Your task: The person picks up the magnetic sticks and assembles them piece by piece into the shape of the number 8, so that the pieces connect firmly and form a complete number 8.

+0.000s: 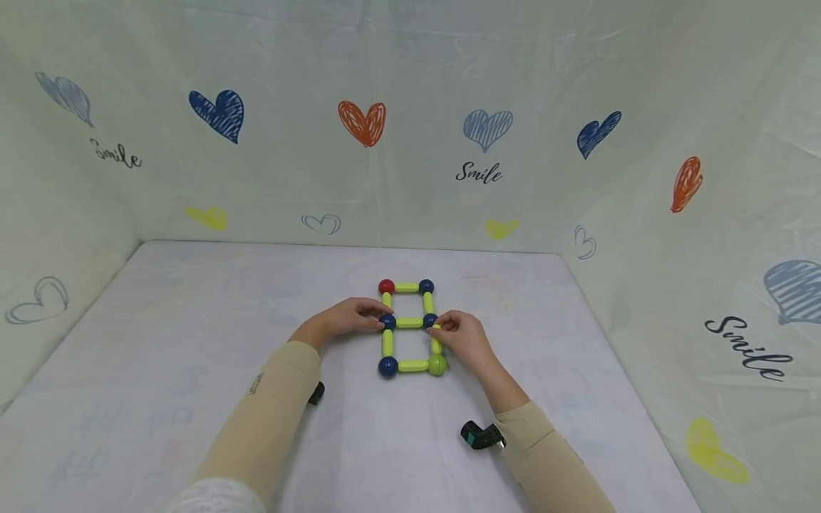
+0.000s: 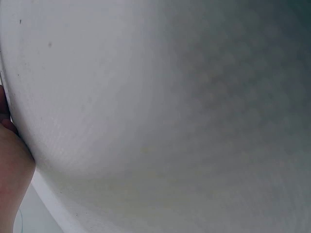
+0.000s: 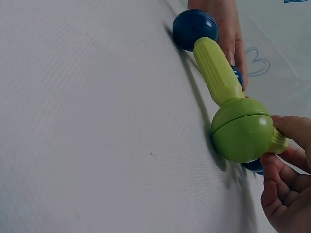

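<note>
A flat ladder shape of yellow-green magnetic rods and coloured balls lies on the table, two squares sharing the middle rod (image 1: 409, 323). Its far corners are a red ball (image 1: 386, 286) and a blue ball (image 1: 426, 286); the near ones are another blue ball (image 1: 388, 368) and a green ball (image 1: 437, 365). My left hand (image 1: 346, 318) holds the middle-left blue ball (image 1: 388, 323) with thumb and fingers. On the other side, my right hand (image 1: 467, 340) pinches the right near rod (image 3: 279, 141), between the green ball and the middle-right blue ball (image 1: 430, 320).
The white table (image 1: 160, 320) runs back to a pale curtain (image 1: 410, 178) printed with hearts and "Smile". Dark wrist devices sit under both sleeves, the right device (image 1: 481, 435) close above the tabletop. Pale, blurred surface fills most of the left wrist view.
</note>
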Available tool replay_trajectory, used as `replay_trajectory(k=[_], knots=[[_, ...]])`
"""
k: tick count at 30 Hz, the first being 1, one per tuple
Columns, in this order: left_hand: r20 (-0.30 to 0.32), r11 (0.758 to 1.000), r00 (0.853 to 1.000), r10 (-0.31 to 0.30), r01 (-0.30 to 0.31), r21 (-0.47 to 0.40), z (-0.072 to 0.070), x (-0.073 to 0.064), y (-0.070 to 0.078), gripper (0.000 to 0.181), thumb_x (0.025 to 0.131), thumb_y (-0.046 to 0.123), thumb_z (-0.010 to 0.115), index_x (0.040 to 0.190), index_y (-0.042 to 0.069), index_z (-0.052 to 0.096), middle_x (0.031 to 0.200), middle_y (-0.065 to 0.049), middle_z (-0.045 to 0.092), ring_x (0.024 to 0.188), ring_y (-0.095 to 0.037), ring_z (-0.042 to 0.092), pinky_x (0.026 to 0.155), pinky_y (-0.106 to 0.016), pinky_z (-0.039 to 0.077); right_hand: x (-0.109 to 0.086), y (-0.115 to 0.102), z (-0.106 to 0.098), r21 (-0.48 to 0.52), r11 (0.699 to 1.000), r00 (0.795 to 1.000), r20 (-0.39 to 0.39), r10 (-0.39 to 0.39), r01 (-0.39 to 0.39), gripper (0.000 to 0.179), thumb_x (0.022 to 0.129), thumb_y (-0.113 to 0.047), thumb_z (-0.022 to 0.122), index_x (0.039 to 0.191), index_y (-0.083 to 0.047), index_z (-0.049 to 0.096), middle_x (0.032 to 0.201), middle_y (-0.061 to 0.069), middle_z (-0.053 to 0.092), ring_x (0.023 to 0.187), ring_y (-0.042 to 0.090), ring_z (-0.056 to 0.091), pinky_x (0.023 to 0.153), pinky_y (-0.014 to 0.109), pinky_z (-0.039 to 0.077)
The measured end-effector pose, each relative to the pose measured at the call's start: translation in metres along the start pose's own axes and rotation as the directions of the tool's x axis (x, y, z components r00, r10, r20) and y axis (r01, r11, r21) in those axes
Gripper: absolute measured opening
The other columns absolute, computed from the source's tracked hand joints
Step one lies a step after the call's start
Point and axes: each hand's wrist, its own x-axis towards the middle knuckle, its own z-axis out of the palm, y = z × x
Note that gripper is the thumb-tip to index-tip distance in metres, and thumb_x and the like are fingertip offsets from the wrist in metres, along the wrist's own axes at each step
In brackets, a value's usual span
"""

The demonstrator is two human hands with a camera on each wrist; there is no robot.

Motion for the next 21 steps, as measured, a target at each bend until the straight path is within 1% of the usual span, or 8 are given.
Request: replay_trajectory(k=[9, 14, 21], knots=[[0.004, 1.0, 1.0, 0.013, -0.013, 0.009, -0.0006, 0.0015, -0.0013, 0.035, 0.093, 0.019, 0.067, 0.128, 0.015, 0.065, 0.132, -0.006, 0.057, 0.126, -0.027, 0.045, 0.112, -0.049, 0.028, -0.0006, 0.0019, 0.0019, 0.011, 1.0, 1.0, 0.003, -0.007, 0.007, 0.019, 0.082, -0.016, 0.079, 0.09, -0.004, 0.066, 0.076, 0.004, 0.058, 0.068, 0.016, 0.052, 0.059, 0.027, 0.044], [0.006, 1.0, 1.0, 0.012, -0.012, 0.018, -0.0005, 0.0018, -0.0018, 0.035, 0.093, 0.02, 0.067, 0.128, 0.016, 0.065, 0.132, -0.005, 0.058, 0.126, -0.027, 0.045, 0.112, -0.049, 0.029, 0.0008, 0.0031, 0.0032, 0.017, 1.0, 1.0, 0.0, 0.003, -0.003, 0.024, 0.081, -0.017, 0.081, 0.091, -0.004, 0.063, 0.074, 0.004, 0.058, 0.067, 0.016, 0.052, 0.059, 0.027, 0.044], [0.006, 1.0, 1.0, 0.004, -0.004, 0.017, -0.0006, 0.0041, -0.0031, 0.035, 0.094, 0.02, 0.067, 0.129, 0.016, 0.065, 0.133, -0.005, 0.057, 0.127, -0.027, 0.045, 0.112, -0.048, 0.029, 0.003, 0.0054, 0.0061, -0.015, 1.0, 1.0, -0.002, 0.017, -0.017, 0.028, 0.081, -0.018, 0.081, 0.092, -0.005, 0.059, 0.073, 0.003, 0.057, 0.065, 0.015, 0.052, 0.059, 0.028, 0.043]])
